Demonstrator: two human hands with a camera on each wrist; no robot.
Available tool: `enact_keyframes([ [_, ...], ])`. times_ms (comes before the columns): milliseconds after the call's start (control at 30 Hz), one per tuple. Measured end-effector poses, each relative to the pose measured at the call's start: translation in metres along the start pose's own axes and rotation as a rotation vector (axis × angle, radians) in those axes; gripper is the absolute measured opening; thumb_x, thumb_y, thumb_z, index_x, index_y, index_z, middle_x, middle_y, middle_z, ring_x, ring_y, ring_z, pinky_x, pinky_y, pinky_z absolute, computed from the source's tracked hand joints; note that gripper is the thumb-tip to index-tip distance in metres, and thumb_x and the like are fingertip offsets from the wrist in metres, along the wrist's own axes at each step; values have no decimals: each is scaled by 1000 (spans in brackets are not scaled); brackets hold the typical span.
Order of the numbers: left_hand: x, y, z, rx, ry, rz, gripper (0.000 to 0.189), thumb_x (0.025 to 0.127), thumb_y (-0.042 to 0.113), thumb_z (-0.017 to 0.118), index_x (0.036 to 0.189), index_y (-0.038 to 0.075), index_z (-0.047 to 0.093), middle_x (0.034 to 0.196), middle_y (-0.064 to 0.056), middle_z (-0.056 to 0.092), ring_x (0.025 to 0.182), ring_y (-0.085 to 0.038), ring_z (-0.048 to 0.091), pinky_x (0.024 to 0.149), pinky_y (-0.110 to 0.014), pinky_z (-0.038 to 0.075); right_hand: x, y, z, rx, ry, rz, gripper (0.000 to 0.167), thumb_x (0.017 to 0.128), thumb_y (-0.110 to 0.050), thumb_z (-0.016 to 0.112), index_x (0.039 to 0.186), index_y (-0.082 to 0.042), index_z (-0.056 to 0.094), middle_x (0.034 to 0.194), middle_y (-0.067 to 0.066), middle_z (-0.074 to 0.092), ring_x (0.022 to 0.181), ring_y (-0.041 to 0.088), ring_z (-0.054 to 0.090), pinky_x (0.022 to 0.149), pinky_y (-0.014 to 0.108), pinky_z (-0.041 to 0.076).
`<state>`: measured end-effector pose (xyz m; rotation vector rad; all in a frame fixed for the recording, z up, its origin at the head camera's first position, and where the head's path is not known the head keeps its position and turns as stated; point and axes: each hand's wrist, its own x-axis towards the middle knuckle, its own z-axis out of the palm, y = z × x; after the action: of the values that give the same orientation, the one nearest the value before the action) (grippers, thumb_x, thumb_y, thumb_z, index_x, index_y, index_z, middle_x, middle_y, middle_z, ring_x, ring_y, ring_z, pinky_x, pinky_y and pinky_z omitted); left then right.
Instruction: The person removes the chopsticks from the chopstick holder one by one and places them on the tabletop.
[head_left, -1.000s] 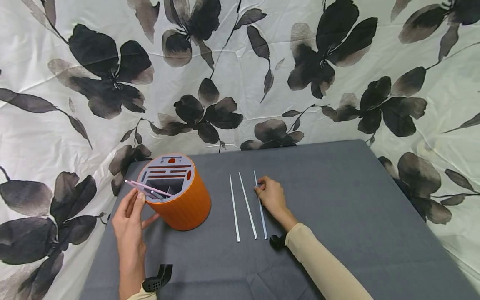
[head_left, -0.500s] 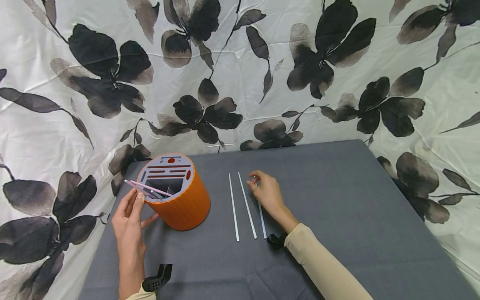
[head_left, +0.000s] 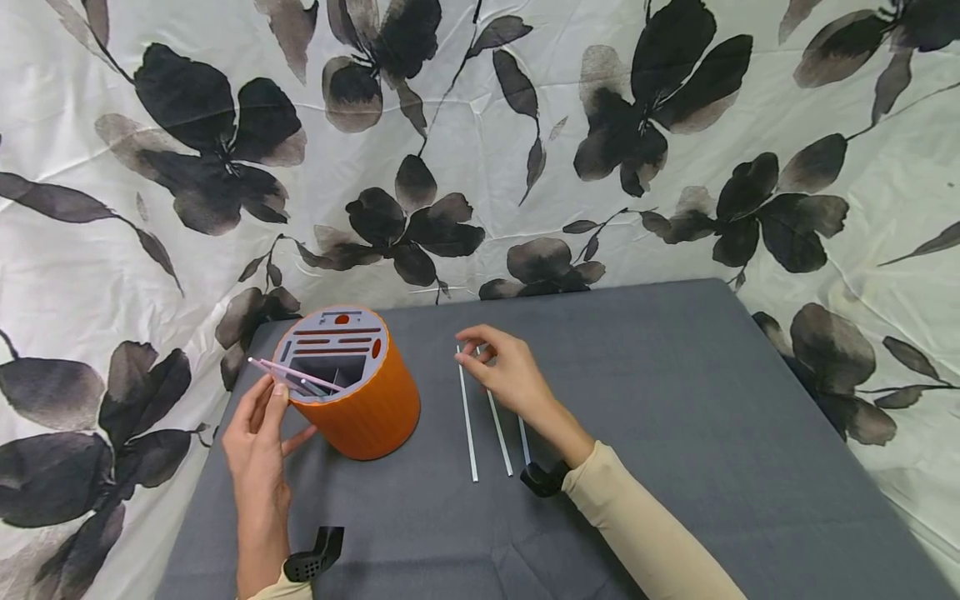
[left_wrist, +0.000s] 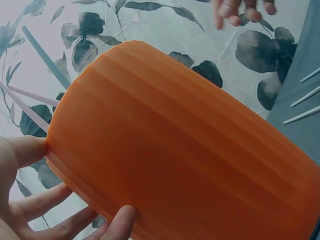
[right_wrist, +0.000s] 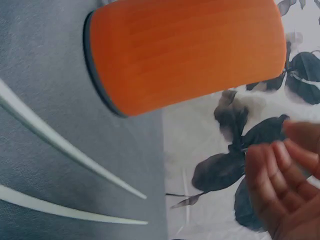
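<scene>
My left hand [head_left: 258,454] holds the side and rim of an orange ribbed desk organizer [head_left: 378,425] with a lilac slotted top, at the left of the table. Thin pink sticks [head_left: 303,375] lean out of its open compartment; a bluish stick [left_wrist: 47,57] also shows in the left wrist view. Three slim whitish sticks lie side by side: the left stick [head_left: 468,429], middle stick [head_left: 500,433] and right stick [head_left: 524,442]. Over the far end of the left one hovers my right hand [head_left: 510,371], thumb and forefinger apart, holding nothing. It partly hides the other two.
A dark grey cloth [head_left: 660,400] covers the table. Behind it hangs a white curtain [head_left: 547,208] with dark flowers. Black wrist cameras are strapped at both cuffs.
My right hand has moved left, from the right stick across the middle one to the far end of the left stick. The sticks have stayed on the table. My left hand has not moved.
</scene>
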<state>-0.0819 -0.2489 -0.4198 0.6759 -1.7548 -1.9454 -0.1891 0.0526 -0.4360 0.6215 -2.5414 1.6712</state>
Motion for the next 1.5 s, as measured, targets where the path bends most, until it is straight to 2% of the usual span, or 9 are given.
enact_keyframes([
  [100, 1, 1, 0, -2, -1, -1, 48, 100, 30, 72, 144, 14, 62, 131, 7, 62, 117, -10, 60, 55, -26, 64, 2, -10, 1, 59, -52, -72, 28, 97, -17, 76, 125, -18, 72, 104, 1, 70, 73, 25, 71, 52, 29, 57],
  [167, 1, 1, 0, -4, -2, -1, 48, 100, 30, 72, 143, 14, 62, 131, 7, 62, 118, -11, 60, 55, -26, 64, 3, -17, 2, 78, -85, -119, 27, 98, -17, 75, 124, -18, 72, 107, 1, 71, 79, 19, 71, 57, 29, 59],
  [300, 1, 2, 1, -2, -3, -4, 47, 100, 30, 72, 143, 14, 62, 132, 7, 62, 118, -10, 59, 55, -26, 64, 5, -27, 6, 75, -147, -215, 27, 99, -18, 74, 126, -19, 71, 112, 1, 72, 96, 11, 69, 74, 28, 62],
  [433, 2, 3, 1, 3, -2, -5, 48, 100, 30, 72, 144, 14, 62, 131, 7, 62, 117, -10, 59, 55, -27, 64, 9, -37, 13, 79, -192, -373, 28, 99, -15, 74, 127, -14, 71, 117, 3, 71, 107, 15, 67, 87, 29, 62],
  [600, 3, 4, 3, 3, -9, -5, 47, 99, 30, 73, 143, 14, 63, 131, 7, 63, 116, -10, 60, 55, -26, 64, 15, -50, 24, -5, -182, -586, 26, 98, -14, 74, 123, -8, 72, 118, 3, 72, 114, 17, 62, 103, 30, 55],
  [700, 3, 4, 3, -2, -11, -4, 46, 100, 29, 73, 142, 14, 63, 131, 7, 63, 117, -11, 61, 55, -27, 64, 18, -59, 31, -93, -162, -658, 25, 98, -18, 76, 121, -10, 73, 118, 0, 72, 117, 17, 60, 109, 30, 48],
  [1100, 3, 1, 1, -10, -10, 7, 47, 100, 28, 71, 144, 13, 62, 131, 6, 63, 117, -12, 60, 54, -28, 64, 25, -86, 61, -380, -208, -754, 27, 103, -33, 69, 124, -17, 73, 126, -3, 68, 128, 16, 55, 119, 30, 41],
  [1233, 3, 0, 0, -15, -10, 7, 48, 100, 28, 72, 144, 12, 61, 132, 5, 62, 118, -11, 59, 54, -28, 64, 26, -90, 69, -492, -223, -757, 27, 105, -33, 64, 127, -19, 72, 127, -3, 68, 128, 17, 55, 116, 33, 44],
  [1500, 2, 0, 0, -24, -8, 13, 48, 101, 27, 71, 144, 11, 61, 133, 4, 62, 119, -11, 59, 53, -27, 63, 30, -93, 80, -625, -253, -732, 29, 108, -36, 58, 130, -23, 71, 127, -7, 70, 128, 17, 54, 119, 36, 41],
])
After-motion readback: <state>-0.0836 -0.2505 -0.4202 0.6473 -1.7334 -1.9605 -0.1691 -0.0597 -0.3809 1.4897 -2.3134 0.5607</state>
